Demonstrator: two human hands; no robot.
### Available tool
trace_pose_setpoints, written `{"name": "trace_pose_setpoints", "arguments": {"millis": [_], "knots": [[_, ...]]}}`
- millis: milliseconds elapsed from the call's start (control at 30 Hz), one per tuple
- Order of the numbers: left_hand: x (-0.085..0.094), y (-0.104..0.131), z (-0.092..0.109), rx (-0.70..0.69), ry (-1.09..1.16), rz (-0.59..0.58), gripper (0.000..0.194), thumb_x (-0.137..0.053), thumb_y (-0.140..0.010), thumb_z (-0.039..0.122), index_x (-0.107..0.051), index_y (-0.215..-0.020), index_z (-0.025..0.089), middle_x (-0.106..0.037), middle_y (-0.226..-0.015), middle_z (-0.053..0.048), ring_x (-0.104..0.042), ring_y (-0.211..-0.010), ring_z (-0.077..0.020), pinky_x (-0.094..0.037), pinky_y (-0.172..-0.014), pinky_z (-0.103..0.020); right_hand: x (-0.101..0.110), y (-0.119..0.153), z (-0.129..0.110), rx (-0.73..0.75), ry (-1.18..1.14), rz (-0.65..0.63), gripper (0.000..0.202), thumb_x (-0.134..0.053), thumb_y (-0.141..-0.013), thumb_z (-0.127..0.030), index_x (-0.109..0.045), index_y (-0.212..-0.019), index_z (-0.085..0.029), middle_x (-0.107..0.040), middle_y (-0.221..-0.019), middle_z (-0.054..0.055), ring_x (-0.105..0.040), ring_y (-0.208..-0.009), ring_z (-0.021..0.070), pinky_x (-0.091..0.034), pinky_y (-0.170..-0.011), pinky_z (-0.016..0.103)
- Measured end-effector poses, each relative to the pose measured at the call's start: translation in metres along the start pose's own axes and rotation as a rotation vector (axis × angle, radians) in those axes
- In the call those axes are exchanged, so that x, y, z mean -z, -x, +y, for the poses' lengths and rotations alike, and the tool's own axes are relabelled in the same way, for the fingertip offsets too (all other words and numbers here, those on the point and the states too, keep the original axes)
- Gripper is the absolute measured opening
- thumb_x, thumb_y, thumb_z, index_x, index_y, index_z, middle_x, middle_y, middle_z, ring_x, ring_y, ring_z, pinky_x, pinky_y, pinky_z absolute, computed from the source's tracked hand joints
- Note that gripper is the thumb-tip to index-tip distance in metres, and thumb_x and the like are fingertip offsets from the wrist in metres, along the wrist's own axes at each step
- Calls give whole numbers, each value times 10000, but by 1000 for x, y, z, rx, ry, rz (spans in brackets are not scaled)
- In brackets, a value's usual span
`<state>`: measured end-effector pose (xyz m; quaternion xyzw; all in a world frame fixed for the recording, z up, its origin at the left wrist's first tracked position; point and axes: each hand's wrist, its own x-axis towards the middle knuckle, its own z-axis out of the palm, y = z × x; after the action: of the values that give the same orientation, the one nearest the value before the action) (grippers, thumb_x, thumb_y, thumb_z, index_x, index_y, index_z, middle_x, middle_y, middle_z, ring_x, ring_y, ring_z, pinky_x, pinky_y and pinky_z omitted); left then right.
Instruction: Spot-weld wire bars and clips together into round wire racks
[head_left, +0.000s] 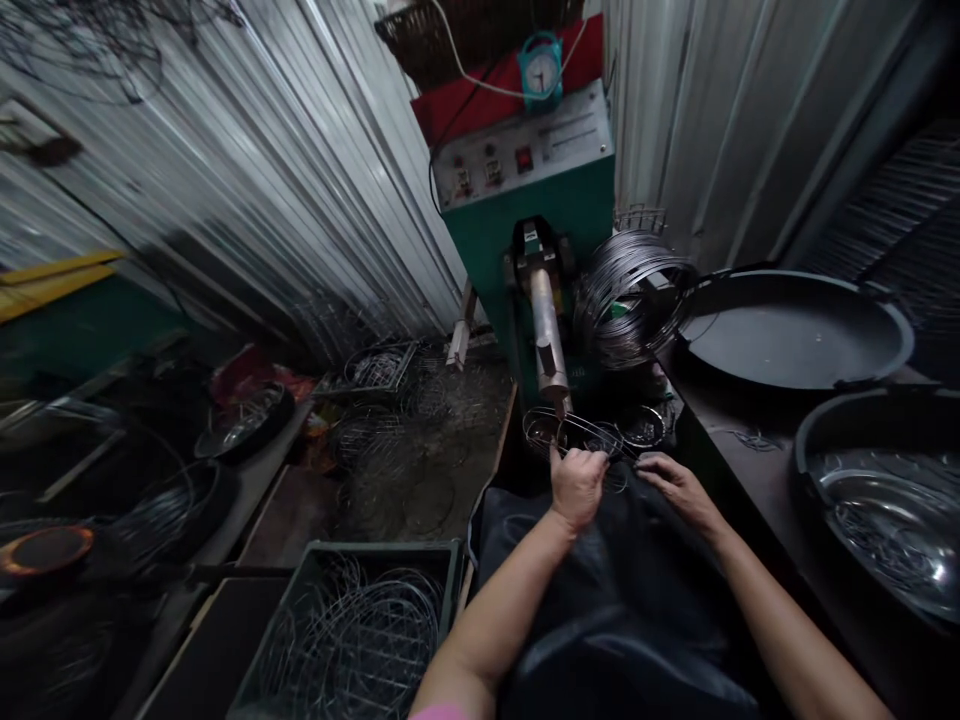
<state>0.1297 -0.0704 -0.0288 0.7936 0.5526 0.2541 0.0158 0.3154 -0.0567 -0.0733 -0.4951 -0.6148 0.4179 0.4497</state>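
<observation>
My left hand (577, 490) is closed on a thin metal wire piece with a ring at its left end and long parallel wires (592, 432) running right. At the right end of those wires, the fingertips of my right hand (679, 490) pinch close together. Just above the wire piece is the tip of a welding machine's arm (551, 350), which sticks out of a green cabinet (540, 215). More wire rings (643, 428) lie behind the hands. A dark apron (615, 610) covers my lap.
A wire coil (634, 290) hangs right of the machine arm. Two black basins, one flat (795, 335) and one holding small wire pieces (885, 530), stand on the right. A crate (382, 548) of round wire grids sits lower left. A teal clock (540, 75) tops the cabinet.
</observation>
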Motion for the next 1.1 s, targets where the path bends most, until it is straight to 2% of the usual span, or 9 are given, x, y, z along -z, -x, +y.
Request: {"name": "trace_pose_setpoints", "arguments": {"millis": [133, 267, 400, 533, 667, 833, 967, 1100], "knots": [[9, 0, -16, 64, 48, 62, 202, -461, -886, 315, -641, -935, 240, -688, -818, -21, -597, -823, -154, -340, -873, -340, -3, -5, -12, 113, 33, 21, 360, -617, -713, -560, -702, -785, -218, -648, -879, 76, -614, -876, 236, -482, -825, 382], [13, -3, -29, 190, 134, 153, 150, -517, -863, 314, -650, -887, 251, -706, -841, 6, -616, -815, -128, -324, -846, -307, -15, -24, -32, 210, 69, 20, 322, -591, -747, -532, -705, -788, -233, -635, -845, 69, -609, -850, 221, -490, -787, 357], [16, -13, -40, 289, 184, 190, 101, -556, -842, 282, -647, -863, 243, -709, -839, 20, -624, -799, -119, -325, -836, -293, -29, -43, -47, 254, 73, 26, 329, -579, -754, -531, -695, -766, -224, -625, -800, 61, -605, -802, 212, -498, -726, 342], [17, -18, -49, 307, 196, 189, 80, -574, -830, 271, -647, -839, 239, -705, -789, 25, -625, -758, -120, -338, -809, -287, -36, -52, -50, 237, 97, 33, 328, -587, -749, -524, -695, -769, -215, -628, -794, 62, -606, -786, 210, -500, -714, 344], [13, -17, -57, 261, 231, 197, 75, -580, -822, 256, -650, -836, 232, -701, -789, 14, -616, -749, -124, -351, -830, -292, -34, -49, -48, 233, 131, 32, 332, -588, -750, -516, -708, -762, -207, -636, -822, 71, -613, -811, 212, -499, -754, 352], [2, -11, -63, 275, 467, 258, 99, -567, -819, 255, -650, -796, 206, -684, -788, -5, -587, -758, -136, -393, -774, -267, -25, -29, -39, 261, 168, 113, 312, -609, -751, -476, -702, -896, -215, -639, -1028, 88, -601, -970, 237, -470, -864, 383], [-5, -5, -66, 370, 720, 331, 151, -561, -810, 309, -646, -812, 185, -650, -776, -20, -562, -750, -141, -403, -725, -254, -25, -23, -37, 282, 159, 160, 256, -585, -781, -444, -674, -841, -212, -675, -882, 68, -633, -853, 217, -493, -816, 367], [-5, -4, -75, 499, 1006, 338, 182, -553, -797, 328, -619, -769, 161, -580, -678, 6, -522, -662, -114, -394, -660, -226, -33, -36, -52, 327, 167, 87, 239, -548, -809, -431, -659, -804, -219, -674, -811, 55, -634, -780, 203, -505, -738, 329]]}}
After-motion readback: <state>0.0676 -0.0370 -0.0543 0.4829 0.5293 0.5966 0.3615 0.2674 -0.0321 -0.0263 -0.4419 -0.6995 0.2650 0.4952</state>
